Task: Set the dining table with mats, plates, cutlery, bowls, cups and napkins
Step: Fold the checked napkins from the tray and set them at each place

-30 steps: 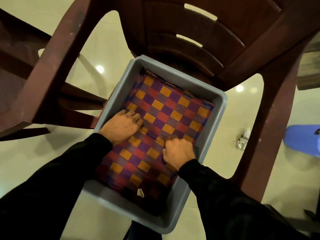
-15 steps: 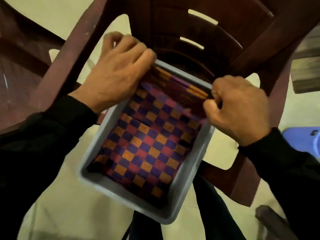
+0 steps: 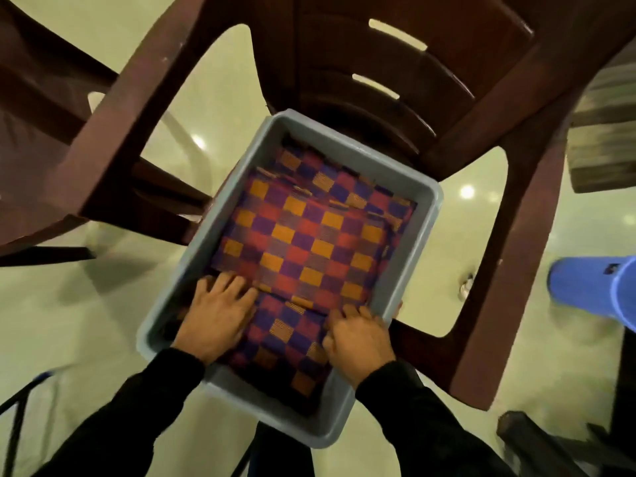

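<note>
Looking down, I see glossy pale floor tiles (image 3: 103, 339) under a dark maroon plastic chair (image 3: 378, 46), with a blue stool (image 3: 592, 287) off to my right. A grey tub (image 3: 426, 215) sits at the chair's seat edge, holding folded checkered mats (image 3: 303, 242). My left hand (image 3: 216, 315) rests flat on them, fingers spread; my right hand (image 3: 358, 335) curls its fingertips at a mat's near edge.

A dark brown plastic chair (image 3: 395, 63) with slotted back is standing on a glossy cream tiled floor (image 3: 86, 321), which is reflecting small round ceiling lights. A second brown chair (image 3: 41, 108) is showing at the left edge. A blue plastic stool (image 3: 595, 287) is sitting at the right edge, and a small crumpled white scrap (image 3: 467, 285) is lying on the floor near it.
</note>
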